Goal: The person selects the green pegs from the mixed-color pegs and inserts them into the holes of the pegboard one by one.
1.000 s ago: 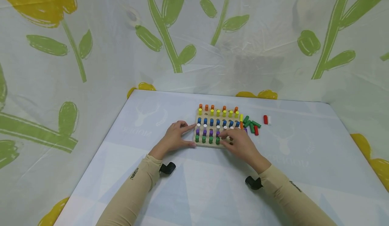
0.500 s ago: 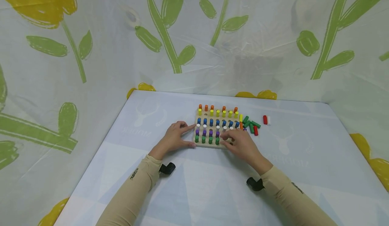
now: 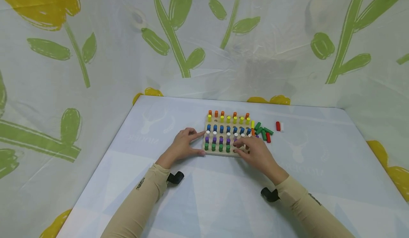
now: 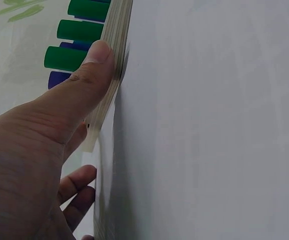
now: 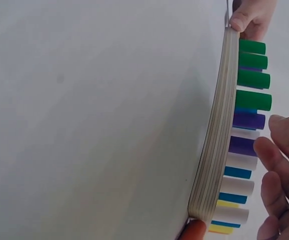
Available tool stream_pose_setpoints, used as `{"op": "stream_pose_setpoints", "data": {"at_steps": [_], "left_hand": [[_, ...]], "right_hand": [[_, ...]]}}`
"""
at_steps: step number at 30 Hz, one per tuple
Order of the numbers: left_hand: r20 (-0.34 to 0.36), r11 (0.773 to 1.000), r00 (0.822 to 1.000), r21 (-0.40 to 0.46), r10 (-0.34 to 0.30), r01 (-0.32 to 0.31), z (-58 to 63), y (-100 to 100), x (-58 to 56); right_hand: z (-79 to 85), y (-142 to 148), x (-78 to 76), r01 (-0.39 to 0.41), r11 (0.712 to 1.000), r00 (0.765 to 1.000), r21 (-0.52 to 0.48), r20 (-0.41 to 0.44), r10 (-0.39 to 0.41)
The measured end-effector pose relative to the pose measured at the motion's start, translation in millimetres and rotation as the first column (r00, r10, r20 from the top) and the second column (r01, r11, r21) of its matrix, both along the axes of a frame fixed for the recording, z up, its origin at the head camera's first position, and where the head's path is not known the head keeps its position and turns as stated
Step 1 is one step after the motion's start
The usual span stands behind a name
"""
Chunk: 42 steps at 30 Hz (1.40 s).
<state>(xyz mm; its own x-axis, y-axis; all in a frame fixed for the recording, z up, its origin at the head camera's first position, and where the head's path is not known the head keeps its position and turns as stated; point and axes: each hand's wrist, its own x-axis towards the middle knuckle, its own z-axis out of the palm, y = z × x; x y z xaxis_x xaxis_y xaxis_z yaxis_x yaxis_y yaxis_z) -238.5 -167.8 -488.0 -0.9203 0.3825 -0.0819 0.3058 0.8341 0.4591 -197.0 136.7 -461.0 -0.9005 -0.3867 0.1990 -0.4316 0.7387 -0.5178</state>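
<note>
A wooden peg board [image 3: 220, 153] lies on the table with coloured pegs standing in rows. My left hand [image 3: 183, 144] rests at its left end, index finger straight at the left edge and thumb [image 4: 97, 55] pressing the front edge by the corner. My right hand [image 3: 255, 154] hovers over the front right part, thumb and index finger apart with nothing between them. Just left of these fingertips stands the last green peg [image 5: 253, 100] of the front row. A purple peg [image 5: 243, 146] is close by the fingers in the right wrist view. The hand hides part of the purple row.
To the board's right lie several loose green pegs [image 3: 263, 135] and a red peg [image 3: 268, 138]. Yellow [image 3: 252, 124] and orange pegs [image 3: 253, 131] lie along its right edge. Another red peg [image 3: 278, 126] lies farther right beside a white peg [image 3: 282, 126].
My right hand has drawn slightly right, away from the last green peg in the front row, baring a hole by its fingertips. The left hand keeps its place on the board.
</note>
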Motion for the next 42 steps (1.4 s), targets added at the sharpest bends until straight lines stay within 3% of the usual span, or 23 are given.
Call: {"op": "stream_pose_setpoints", "data": {"at_steps": [14,24,42], "left_hand": [[0.007,1.0,1.0,0.011,-0.001,0.001,3.3,0,2.1],[0.004,1.0,1.0,0.011,0.002,-0.002,4.2,0,2.6],[0.015,1.0,1.0,0.005,0.012,-0.012,1.9,1,1.6]], "right_hand": [[-0.2,9,2.4,0.013,1.0,0.999,0.006,-0.045,-0.012],[2.3,14,4.0,0.054,0.998,0.998,0.012,0.007,-0.054],[-2.0,26,2.8,0.079,0.997,0.997,0.008,0.013,-0.079]]}}
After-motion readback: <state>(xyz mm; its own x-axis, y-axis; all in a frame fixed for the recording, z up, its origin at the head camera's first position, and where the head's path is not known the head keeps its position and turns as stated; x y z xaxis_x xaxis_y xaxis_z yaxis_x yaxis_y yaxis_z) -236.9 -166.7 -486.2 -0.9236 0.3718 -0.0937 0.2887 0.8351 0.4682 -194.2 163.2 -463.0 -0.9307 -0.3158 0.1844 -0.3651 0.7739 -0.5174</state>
